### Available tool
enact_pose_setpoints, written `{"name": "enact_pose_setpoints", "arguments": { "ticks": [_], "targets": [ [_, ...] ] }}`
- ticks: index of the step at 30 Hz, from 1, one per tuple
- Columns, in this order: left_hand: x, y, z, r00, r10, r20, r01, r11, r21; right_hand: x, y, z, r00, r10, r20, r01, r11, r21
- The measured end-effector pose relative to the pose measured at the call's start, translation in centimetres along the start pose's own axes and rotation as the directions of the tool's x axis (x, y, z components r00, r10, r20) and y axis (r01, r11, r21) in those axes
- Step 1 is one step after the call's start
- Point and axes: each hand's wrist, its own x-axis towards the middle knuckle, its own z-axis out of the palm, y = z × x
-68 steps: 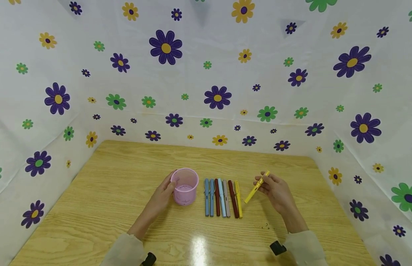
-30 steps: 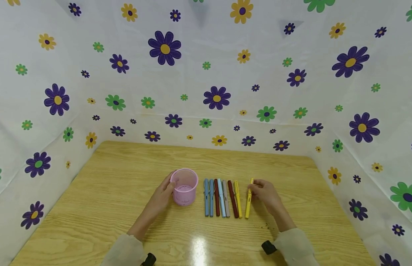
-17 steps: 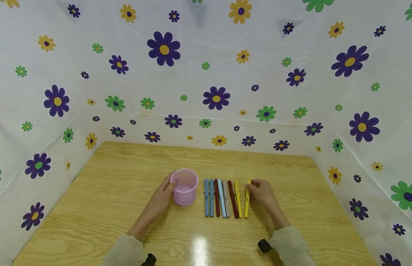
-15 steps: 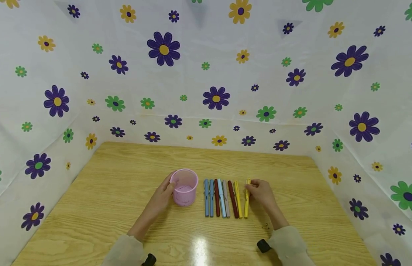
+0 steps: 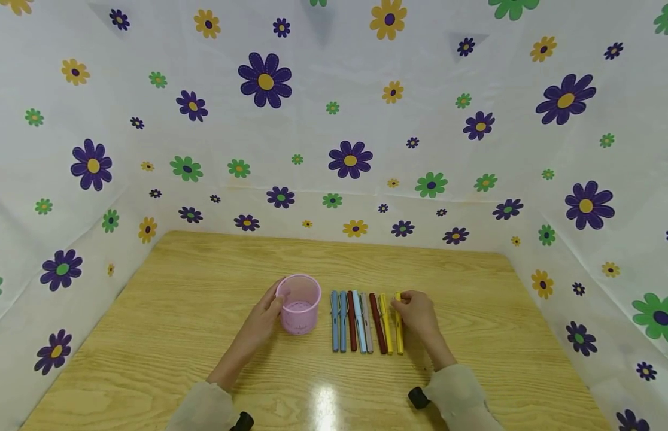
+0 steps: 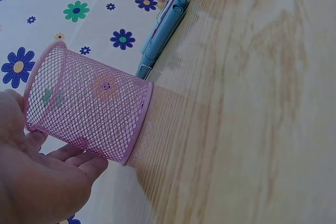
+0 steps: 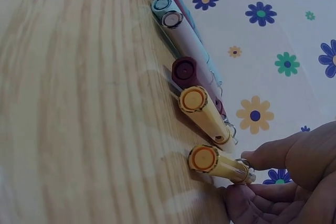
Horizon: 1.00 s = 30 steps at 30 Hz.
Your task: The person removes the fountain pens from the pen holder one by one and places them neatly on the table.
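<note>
My left hand (image 5: 263, 318) holds a pink mesh pen cup (image 5: 300, 322) upright on the table, thumb at the rim; in the left wrist view its fingers (image 6: 79, 160) lie along the mesh side. With thumb and fingertips, my right hand (image 5: 418, 312) pinches the cap end of a yellow pen (image 5: 400, 338). That pen is close to the table, at the right end of a row. Just left of it lies another yellow pen (image 7: 202, 109), then a dark red pen (image 5: 377, 329), a grey pen (image 5: 367, 329) and a light blue pen (image 5: 360, 329).
Further left in the row are a second dark red pen (image 5: 352, 329) and two blue pens (image 5: 339, 329), near the cup. The wooden table (image 5: 215, 257) is bordered by a white flower-print cloth (image 5: 312, 120) at the back and both sides.
My right hand has lowered the yellow pen from a slanted position, lined it up with the row and slid it left toward the other yellow pen. The left hand and cup have stayed put.
</note>
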Motion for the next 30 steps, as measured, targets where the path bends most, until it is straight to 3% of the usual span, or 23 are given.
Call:
{"name": "enact_pose_setpoints", "arguments": {
  "ticks": [30],
  "targets": [
    [0.02, 0.06, 0.05, 1.0, 0.002, -0.009, -0.001, 1.0, 0.006, -0.29, -0.15, 0.25, 0.999, -0.033, -0.016, 0.033, 0.999, -0.034]
  ]
}}
